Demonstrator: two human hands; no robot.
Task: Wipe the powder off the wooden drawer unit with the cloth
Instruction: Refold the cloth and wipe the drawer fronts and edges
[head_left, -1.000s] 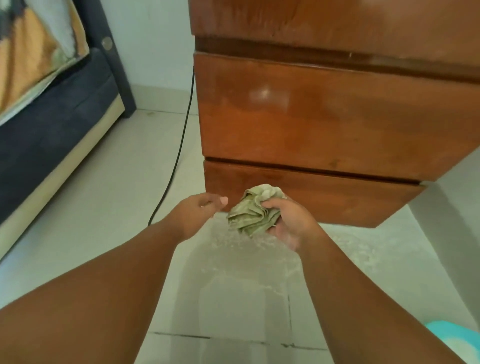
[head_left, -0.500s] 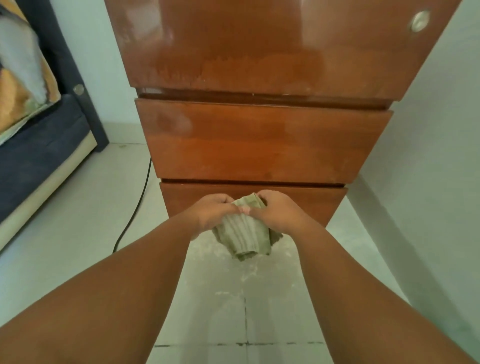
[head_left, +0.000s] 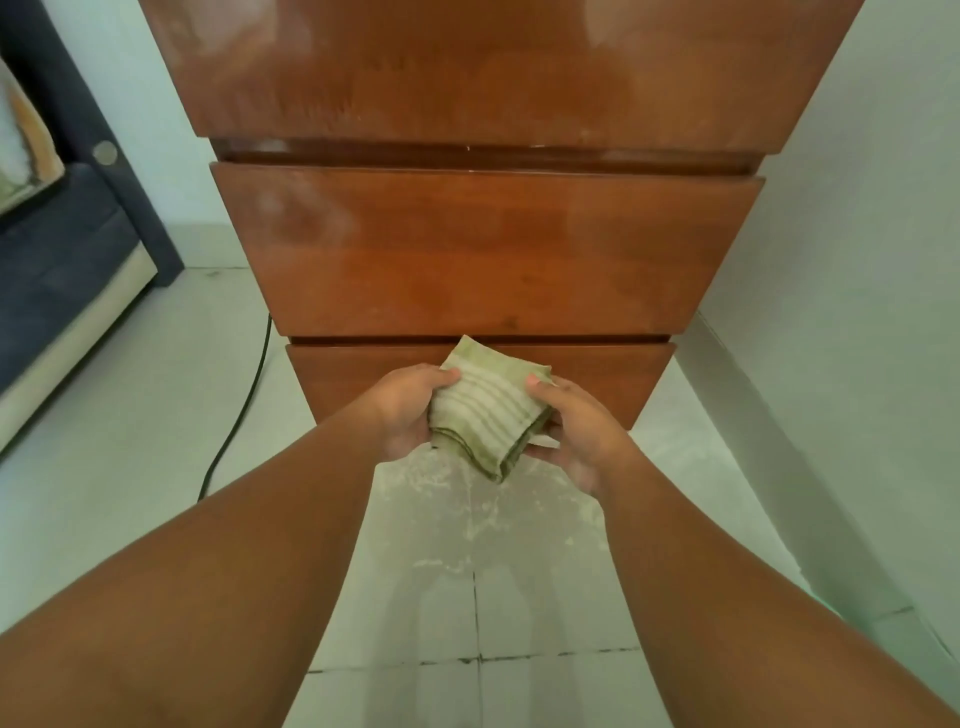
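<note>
Step judged as cloth prep: folded green cloth (head_left: 485, 415) is pinched between left hand (head_left: 408, 413) and right hand (head_left: 569, 428), both closed on its edges, at frame center, held over powder-dusted floor tiles (head_left: 467, 509). Just beyond, wooden drawer unit (head_left: 483, 249) fills upper center; faint powder haze is seen on upper fronts. Next, cloth likely needs pressing flat against a drawer front.

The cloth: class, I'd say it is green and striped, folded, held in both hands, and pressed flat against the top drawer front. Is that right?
Not quite. The cloth is green, striped, folded and held by the left hand and right hand, but it is not pressed against the top drawer. The head view shows it held in front of the bottom drawer, above the floor.
</note>
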